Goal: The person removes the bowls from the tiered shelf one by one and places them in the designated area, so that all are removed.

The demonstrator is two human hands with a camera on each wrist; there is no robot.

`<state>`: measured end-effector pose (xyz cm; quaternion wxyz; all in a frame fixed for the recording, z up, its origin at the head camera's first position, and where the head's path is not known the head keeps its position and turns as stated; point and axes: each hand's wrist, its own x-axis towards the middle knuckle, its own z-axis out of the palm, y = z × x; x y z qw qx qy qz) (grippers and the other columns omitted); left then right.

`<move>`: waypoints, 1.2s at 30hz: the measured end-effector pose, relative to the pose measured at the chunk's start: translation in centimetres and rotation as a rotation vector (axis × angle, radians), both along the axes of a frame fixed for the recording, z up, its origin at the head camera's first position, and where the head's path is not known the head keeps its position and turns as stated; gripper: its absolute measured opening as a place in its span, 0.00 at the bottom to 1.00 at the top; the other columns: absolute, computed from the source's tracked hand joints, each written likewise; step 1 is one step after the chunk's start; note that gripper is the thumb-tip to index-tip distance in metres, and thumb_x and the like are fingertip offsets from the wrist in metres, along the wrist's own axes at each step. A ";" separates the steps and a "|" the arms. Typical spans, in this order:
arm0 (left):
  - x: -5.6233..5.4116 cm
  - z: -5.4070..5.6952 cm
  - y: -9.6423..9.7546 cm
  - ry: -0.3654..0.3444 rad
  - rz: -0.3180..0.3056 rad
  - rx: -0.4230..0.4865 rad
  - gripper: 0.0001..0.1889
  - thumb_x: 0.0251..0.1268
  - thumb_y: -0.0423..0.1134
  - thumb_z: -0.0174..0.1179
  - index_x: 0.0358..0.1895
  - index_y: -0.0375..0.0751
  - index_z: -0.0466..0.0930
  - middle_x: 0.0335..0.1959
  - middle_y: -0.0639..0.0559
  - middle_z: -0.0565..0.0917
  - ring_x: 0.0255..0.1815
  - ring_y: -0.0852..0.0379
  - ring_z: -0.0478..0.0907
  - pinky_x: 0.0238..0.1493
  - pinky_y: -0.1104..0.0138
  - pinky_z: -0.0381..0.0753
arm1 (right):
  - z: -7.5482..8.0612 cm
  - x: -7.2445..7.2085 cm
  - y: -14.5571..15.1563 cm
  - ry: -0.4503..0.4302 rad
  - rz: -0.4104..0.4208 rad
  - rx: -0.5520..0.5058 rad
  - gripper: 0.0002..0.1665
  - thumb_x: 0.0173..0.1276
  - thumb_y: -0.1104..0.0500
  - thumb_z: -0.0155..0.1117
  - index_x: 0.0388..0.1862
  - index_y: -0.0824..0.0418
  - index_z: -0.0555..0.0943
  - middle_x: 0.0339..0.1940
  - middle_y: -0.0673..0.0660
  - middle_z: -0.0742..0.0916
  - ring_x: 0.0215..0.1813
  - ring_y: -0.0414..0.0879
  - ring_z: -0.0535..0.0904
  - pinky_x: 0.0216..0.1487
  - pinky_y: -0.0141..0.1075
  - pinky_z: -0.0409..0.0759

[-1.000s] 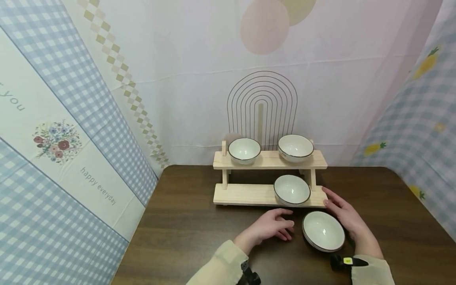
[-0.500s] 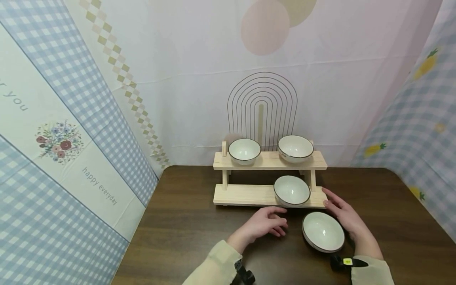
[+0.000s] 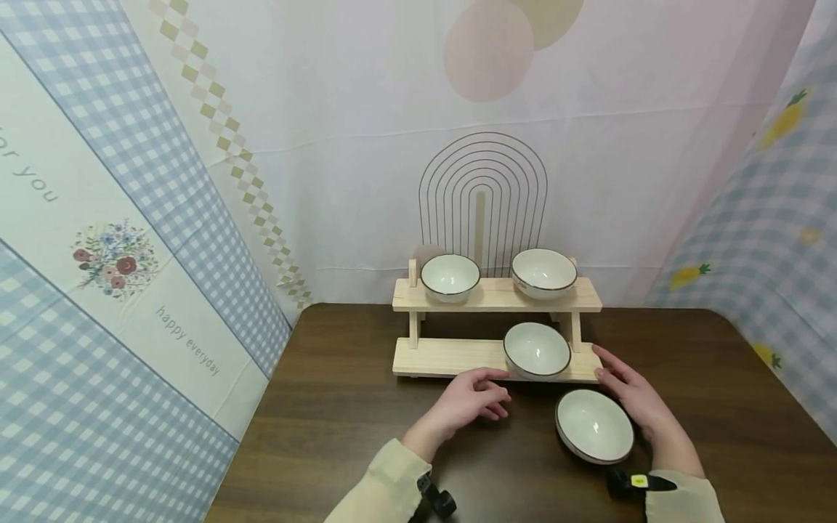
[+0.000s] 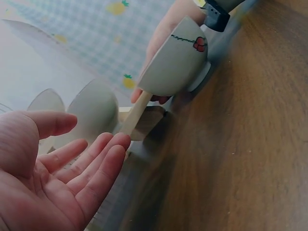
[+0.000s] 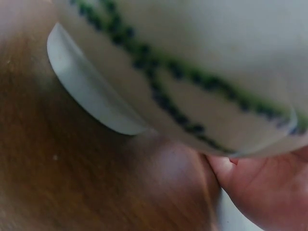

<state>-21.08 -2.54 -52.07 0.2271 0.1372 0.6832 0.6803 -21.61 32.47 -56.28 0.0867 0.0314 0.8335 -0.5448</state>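
My left hand (image 3: 461,399) hovers in front of the lower shelf with fingers spread loosely and nothing in them; the left wrist view shows its palm and relaxed fingers. At the right end of a two-tier wooden rack (image 3: 445,356), my right hand (image 3: 637,399) holds the lower shelf's end between thumb and fingers. A white dark-rimmed bowl (image 3: 593,427) sits on the table just inside my right wrist. Its outer wall (image 5: 202,62), with a green and blue vine pattern, hides most of that hand in the right wrist view. Another such bowl (image 3: 536,350) stands on the lower shelf's right half.
Two more white bowls stand on the upper shelf, one at left (image 3: 450,277) and one at right (image 3: 544,273). The rack is near the back of a dark wooden table (image 3: 327,436). Printed cloth (image 3: 353,181) hangs behind and at both sides.
My left hand has moved left, away from the bowl on the table, toward the middle of the lower shelf's front. The right hand, rack and bowls have stayed put.
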 end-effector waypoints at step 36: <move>-5.4 2.7 1.7 0.194 0.156 -0.156 0.22 0.75 0.33 0.64 0.69 0.32 0.79 0.38 0.48 0.86 0.37 0.44 0.90 0.38 0.62 0.91 | 0.1 -2.0 1.1 0.010 0.047 0.002 0.47 0.86 0.37 0.51 0.90 0.56 0.49 0.82 0.77 0.62 0.77 0.73 0.63 0.71 0.67 0.66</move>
